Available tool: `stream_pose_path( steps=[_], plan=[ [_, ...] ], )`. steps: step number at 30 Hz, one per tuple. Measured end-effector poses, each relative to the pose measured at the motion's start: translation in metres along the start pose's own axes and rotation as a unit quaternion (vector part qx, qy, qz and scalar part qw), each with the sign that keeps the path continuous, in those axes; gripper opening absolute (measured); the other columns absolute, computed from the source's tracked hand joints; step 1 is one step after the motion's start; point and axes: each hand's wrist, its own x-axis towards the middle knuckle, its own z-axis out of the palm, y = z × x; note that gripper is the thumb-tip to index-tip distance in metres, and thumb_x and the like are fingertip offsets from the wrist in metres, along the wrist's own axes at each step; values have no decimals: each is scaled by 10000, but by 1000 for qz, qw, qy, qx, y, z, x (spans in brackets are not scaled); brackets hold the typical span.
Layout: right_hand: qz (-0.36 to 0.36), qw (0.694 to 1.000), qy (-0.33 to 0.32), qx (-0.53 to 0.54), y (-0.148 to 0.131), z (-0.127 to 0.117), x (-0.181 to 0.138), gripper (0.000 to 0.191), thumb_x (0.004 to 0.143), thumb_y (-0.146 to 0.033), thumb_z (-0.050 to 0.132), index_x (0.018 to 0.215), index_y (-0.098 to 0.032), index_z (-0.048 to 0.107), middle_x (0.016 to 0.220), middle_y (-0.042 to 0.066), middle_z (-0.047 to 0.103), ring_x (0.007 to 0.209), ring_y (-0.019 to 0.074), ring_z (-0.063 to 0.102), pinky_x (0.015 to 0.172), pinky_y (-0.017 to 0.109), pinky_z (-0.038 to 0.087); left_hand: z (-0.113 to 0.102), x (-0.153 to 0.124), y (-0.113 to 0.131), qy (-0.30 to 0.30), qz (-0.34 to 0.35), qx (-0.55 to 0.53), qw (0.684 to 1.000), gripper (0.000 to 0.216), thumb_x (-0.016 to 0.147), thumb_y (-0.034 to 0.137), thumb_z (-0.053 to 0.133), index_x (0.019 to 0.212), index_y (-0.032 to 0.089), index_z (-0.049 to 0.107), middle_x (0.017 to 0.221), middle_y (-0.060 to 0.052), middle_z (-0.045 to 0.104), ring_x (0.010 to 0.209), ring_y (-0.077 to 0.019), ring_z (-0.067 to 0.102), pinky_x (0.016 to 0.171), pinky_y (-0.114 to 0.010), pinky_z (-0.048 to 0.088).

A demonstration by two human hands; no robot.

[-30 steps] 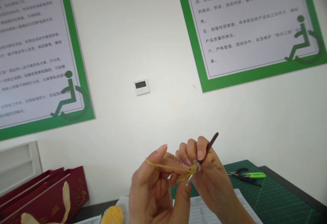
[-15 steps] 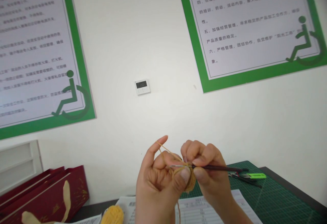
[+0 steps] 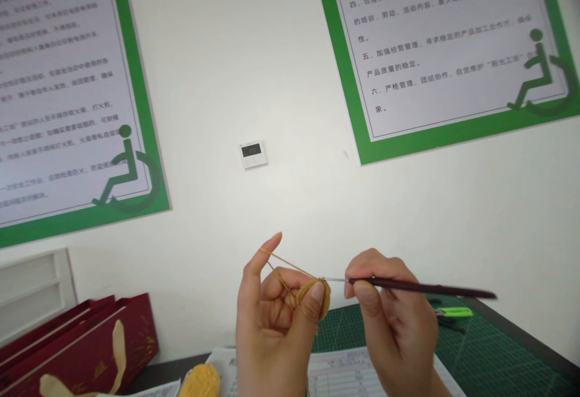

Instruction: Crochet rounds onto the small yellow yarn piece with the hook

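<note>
Pinched small rounded mustard-yellow crocheted piece (image 3: 327, 303) in left hand (image 3: 276, 324), slim maroon-handled metal hook (image 3: 435, 288) in right hand (image 3: 394, 318), at piece's top edge. Looked part-stitched, not yet finished, with thin yellow yarn strand (image 3: 290, 263) attached.

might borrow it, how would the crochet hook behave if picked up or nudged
The crochet hook would probably feel stiff, since it runs straight from handle to metal shaft. Its slim build suggests lightness, and its narrow handle might roll.
</note>
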Motion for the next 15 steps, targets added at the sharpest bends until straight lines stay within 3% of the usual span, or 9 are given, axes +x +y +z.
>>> stream_pose_path(
  steps=[2,4,8,12,15],
  plan=[
    [105,994,13,35,-3,-1,3,112,1017,-211,535,969,-232,634,765,-18,593,669,122,554,611,275,423,-2,1,0,-6,-7,-18,1000,657,794,91,803,1377,259,550,668,36,672,602,-119,574,571,-210,468],
    [208,972,21,110,-6,-1,9,205,1022,-345,556,869,-226,623,686,-38,564,607,106,508,592,256,398,-4,2,1,-14,-23,-44,999,660,775,88,820,1363,250,566,670,31,670,598,-114,569,562,-202,465],
    [382,887,-12,258,-9,4,20,387,941,-492,650,707,-203,543,610,-42,517,603,111,449,622,251,385,-6,3,3,-31,-53,-79,995,639,741,75,847,1315,238,618,690,27,665,584,-104,557,537,-191,449],
    [460,814,-57,350,-10,9,21,425,896,-501,703,671,-193,517,636,-31,512,637,116,427,652,252,391,-7,4,3,-42,-66,-94,992,599,738,69,848,1282,227,653,710,17,680,594,-104,583,560,-199,458],
    [476,779,-76,402,-11,12,17,396,892,-475,721,698,-188,529,681,-29,521,656,110,429,657,246,396,-7,3,2,-45,-58,-90,993,580,750,83,840,1280,227,652,718,10,697,616,-112,618,603,-211,482]
  ],
)
